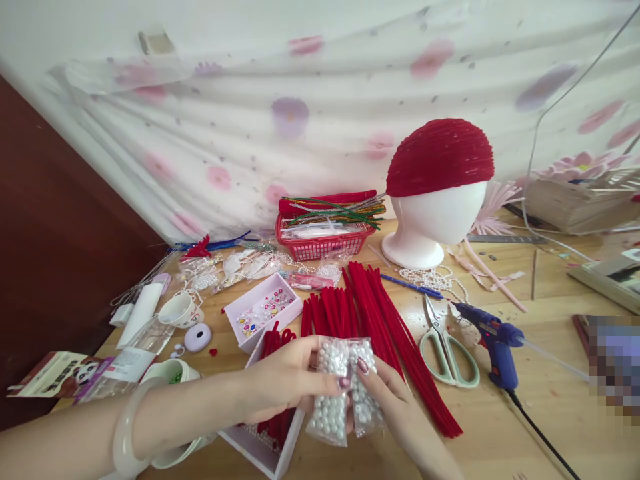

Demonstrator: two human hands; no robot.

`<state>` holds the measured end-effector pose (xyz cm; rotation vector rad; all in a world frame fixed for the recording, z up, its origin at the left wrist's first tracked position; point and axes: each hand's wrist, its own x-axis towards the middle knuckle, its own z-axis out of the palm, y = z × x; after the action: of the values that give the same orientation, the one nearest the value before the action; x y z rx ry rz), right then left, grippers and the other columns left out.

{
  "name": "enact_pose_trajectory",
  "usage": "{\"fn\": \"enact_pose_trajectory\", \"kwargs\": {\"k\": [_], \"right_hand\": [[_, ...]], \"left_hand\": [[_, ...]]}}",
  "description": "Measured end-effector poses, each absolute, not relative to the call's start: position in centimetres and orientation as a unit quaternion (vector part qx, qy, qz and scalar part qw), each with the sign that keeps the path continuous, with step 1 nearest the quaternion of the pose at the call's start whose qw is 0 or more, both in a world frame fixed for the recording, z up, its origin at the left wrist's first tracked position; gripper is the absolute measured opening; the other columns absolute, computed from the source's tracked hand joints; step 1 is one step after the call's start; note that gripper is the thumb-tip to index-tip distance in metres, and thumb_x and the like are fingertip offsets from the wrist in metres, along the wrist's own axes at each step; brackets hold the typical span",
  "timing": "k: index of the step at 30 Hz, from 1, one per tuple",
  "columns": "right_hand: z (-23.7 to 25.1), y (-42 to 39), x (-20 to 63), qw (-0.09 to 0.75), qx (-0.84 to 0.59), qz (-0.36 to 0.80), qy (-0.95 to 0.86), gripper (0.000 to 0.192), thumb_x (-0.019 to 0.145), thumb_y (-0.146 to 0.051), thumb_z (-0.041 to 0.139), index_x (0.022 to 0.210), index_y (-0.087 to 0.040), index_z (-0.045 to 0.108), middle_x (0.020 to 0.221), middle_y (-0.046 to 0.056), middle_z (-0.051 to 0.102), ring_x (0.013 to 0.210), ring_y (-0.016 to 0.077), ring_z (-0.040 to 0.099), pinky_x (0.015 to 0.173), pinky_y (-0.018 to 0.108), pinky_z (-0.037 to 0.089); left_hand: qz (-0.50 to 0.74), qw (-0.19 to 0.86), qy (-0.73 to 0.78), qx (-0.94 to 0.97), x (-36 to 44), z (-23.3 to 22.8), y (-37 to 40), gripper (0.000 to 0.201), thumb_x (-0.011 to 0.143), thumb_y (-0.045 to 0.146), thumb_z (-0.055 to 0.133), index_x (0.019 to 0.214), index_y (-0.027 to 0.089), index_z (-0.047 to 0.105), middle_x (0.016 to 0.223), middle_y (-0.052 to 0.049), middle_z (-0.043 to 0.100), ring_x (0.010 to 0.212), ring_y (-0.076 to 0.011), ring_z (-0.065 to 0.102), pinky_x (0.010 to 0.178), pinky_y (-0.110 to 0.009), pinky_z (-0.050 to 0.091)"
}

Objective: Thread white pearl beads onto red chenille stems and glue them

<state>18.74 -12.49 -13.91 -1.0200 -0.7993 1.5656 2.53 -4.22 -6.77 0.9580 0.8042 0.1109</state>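
My left hand (285,377) grips a small clear bag of white pearl beads (333,400), its thumb pressed across the front. In my right hand (387,393) is a second clear bag of white pearl beads (365,387), side by side with the first. Both bags hang over the edge of a white box (285,460) that holds red pieces and beads. Behind them lie bundles of red pipe cleaners (375,313). A white foam head (435,217) wearing a red ribbed cap (443,157) stands at the back.
Scissors (447,353) and a blue glue gun (495,337) with its cord lie on the right. A red basket (325,243) of pipe cleaners stands at the back. A white box of gems (263,310), cups (180,311) and a bottle (133,360) occupy the left.
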Motion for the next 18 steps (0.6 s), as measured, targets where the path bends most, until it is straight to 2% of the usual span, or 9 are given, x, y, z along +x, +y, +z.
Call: {"fn": "enact_pose_trajectory", "kwargs": {"k": [3,7,10,14,18], "right_hand": [[-14.2,-12.8,19.1,0.535,-0.399,0.672,-0.32,0.038,0.087,-0.056,0.066,0.088,-0.019,0.069,0.061,0.003,0.069,0.052,0.0165,0.063,0.051,0.024,0.047],[-14.4,-13.1,19.5,0.556,-0.424,0.655,-0.287,0.044,0.083,-0.059,0.07,0.086,-0.016,0.066,0.057,0.005,0.069,0.049,0.0164,0.063,0.051,0.024,0.046],[-14.8,-13.3,19.7,0.573,-0.436,0.636,-0.28,0.043,0.081,-0.058,0.072,0.082,-0.016,0.066,0.06,0.007,0.071,0.052,0.0177,0.064,0.053,0.026,0.048],[-15.5,-13.4,19.8,0.605,-0.423,0.631,-0.24,0.039,0.076,-0.055,0.077,0.086,-0.018,0.072,0.08,0.01,0.076,0.069,0.022,0.069,0.06,0.028,0.051],[-16.7,-13.6,19.8,0.604,-0.311,0.701,-0.216,0.039,0.072,-0.057,0.078,0.082,-0.019,0.076,0.109,0.014,0.072,0.094,0.0318,0.069,0.081,0.042,0.054]], "left_hand": [[0.042,0.814,0.377,0.44,3.0,-6.9,-3.8,0.042,0.072,0.04,0.077,0.102,0.017,0.058,0.081,-0.004,0.068,0.068,-0.0143,0.065,0.065,-0.031,0.049],[0.066,0.801,0.406,0.435,3.3,-7.1,-3.4,0.047,0.063,0.042,0.084,0.09,0.018,0.054,0.081,0.001,0.065,0.071,-0.0122,0.062,0.065,-0.028,0.048],[0.066,0.805,0.397,0.435,3.6,-7.0,-3.5,0.049,0.062,0.045,0.085,0.086,0.019,0.052,0.078,0.002,0.063,0.07,-0.014,0.062,0.065,-0.03,0.047],[0.111,0.778,0.409,0.464,4.0,-6.9,-3.7,0.04,0.061,0.035,0.086,0.082,0.017,0.057,0.079,0.0,0.062,0.08,-0.0166,0.062,0.078,-0.032,0.044],[0.15,0.732,0.443,0.496,4.3,-6.6,-3.4,0.032,0.058,0.026,0.084,0.08,0.016,0.062,0.08,0.0,0.063,0.082,-0.0167,0.058,0.083,-0.031,0.042]]}}
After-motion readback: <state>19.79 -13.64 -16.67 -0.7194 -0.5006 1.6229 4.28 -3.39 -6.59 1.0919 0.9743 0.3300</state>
